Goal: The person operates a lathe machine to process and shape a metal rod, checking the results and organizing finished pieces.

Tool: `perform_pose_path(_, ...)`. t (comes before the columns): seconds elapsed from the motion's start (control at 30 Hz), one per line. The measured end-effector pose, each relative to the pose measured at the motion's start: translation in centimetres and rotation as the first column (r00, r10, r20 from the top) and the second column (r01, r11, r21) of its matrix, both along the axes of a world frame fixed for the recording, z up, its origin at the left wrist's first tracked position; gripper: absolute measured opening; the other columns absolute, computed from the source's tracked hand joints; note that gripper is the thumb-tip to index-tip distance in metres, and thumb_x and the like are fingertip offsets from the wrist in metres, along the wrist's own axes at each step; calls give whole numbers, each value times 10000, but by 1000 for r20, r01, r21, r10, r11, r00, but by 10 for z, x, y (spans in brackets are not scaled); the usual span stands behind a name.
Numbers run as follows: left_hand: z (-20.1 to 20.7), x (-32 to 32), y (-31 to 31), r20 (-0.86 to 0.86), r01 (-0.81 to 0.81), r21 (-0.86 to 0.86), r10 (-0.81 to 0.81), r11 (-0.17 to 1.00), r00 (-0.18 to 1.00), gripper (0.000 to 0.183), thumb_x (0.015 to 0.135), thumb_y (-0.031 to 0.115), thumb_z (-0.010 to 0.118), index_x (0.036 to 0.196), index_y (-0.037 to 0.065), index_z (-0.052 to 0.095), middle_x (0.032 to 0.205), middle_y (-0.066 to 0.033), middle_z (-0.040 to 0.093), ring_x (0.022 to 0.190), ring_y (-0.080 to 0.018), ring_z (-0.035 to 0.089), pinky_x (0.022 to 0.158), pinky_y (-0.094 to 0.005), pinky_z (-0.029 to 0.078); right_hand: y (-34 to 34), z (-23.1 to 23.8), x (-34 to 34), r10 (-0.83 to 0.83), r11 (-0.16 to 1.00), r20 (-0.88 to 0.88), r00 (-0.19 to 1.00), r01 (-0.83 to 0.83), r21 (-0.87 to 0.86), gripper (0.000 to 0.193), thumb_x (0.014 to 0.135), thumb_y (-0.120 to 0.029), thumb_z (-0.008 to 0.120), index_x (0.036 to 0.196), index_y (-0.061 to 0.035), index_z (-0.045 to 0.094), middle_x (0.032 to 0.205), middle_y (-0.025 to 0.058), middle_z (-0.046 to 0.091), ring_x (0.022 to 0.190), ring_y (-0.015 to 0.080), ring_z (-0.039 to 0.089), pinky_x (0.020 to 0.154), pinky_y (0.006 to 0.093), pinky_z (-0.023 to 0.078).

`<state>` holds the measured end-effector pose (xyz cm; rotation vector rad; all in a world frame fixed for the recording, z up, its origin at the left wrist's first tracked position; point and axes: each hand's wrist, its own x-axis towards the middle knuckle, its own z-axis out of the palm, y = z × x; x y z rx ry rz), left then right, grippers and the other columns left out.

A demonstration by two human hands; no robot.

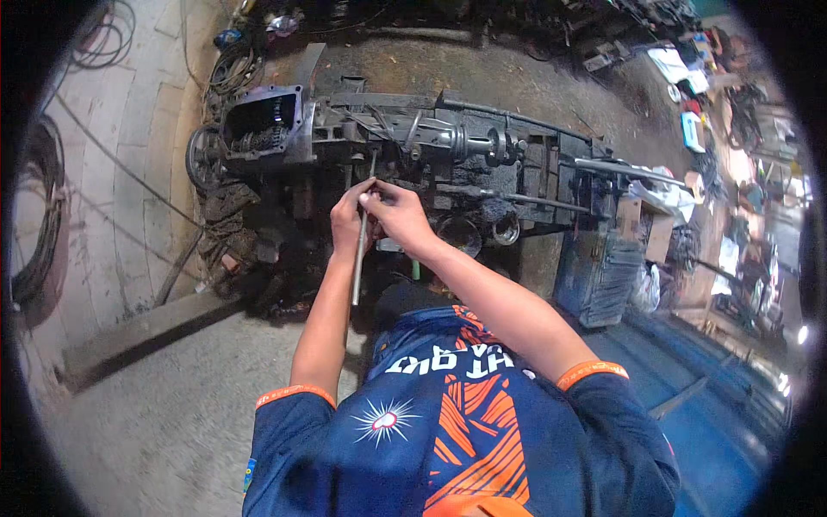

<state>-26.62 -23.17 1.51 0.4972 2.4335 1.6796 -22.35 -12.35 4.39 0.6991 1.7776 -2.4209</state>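
Note:
A long thin metal rod (359, 271) slants up through my two hands, its upper end against the side of a greasy gearbox (301, 138). My left hand (347, 226) is closed round the rod. My right hand (400, 217) meets it from the other side, its fingertips pinched on the same rod. The gearbox housing has an open top at its left end, with gears (263, 140) showing inside. Toward the right it narrows to a shaft with a round flange (500, 146). What the rod's tip touches is too small to make out.
The gearbox lies on a dark metal bench (551, 177) with long bars (543, 203) on it. Below stand round metal rings (505, 228). At right is a blue metal cabinet (594, 276). A pale block wall (129, 189) with hanging cables stands at left, a beam (155, 338) at its foot.

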Motion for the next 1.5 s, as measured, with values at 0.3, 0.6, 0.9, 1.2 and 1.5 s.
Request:
perform_pose_path(0.3, -51, 113, 36, -138, -421, -372, 399, 827, 906, 457, 866, 115, 620, 1299, 33, 497, 990, -140, 669, 786, -243, 660, 738, -346, 511, 218, -62, 183, 189, 948, 192, 963, -230, 219, 391, 887, -131, 651, 1247, 0, 573, 859, 62, 650, 667, 97, 585, 602, 248, 501)
perform_pose_path(0.6, -165, 208, 56, 287, -367, -648, 661, 667, 694, 482, 883, 407, 587, 1145, 3, 590, 1094, -256, 635, 1076, -431, 578, 898, -464, 456, 418, -53, 288, -300, 761, 17, 954, 228, 607, 257, 927, -132, 604, 1110, 49, 612, 869, 52, 622, 740, 107, 579, 675, 248, 484)
perform_pose_path(0.9, -23, 146, 149, 99, -382, -654, 575, 652, 812, 433, 833, 365, 653, 1106, 30, 627, 937, -249, 667, 924, -393, 651, 800, -445, 497, 595, -125, 230, -505, 701, -329, 798, 601, 383, 353, 955, -212, 514, 1214, 21, 570, 1133, 119, 626, 1038, 236, 586, 954, 352, 431)
perform_pose_path(1.2, -81, -34, 234, -24, -250, 305, 270, 919, 963, 337, 989, 263, 513, 951, -29, 679, 843, -52, 690, 812, -128, 640, 762, -278, 496, 533, -109, 180, -256, 967, -205, 945, 249, -60, 473, 920, -333, 492, 1181, 53, 573, 1138, 182, 614, 1064, 284, 592, 997, 407, 436)
perform_pose_path(1.5, -80, -64, 238, 166, -185, 66, 173, 980, 971, 464, 1006, 373, 464, 985, -33, 687, 862, -87, 689, 835, -154, 655, 809, -290, 510, 536, -108, 171, -244, 959, -194, 950, 266, 97, 402, 892, -288, 460, 1069, 47, 595, 1196, 183, 561, 1181, 266, 497, 1072, 397, 327)
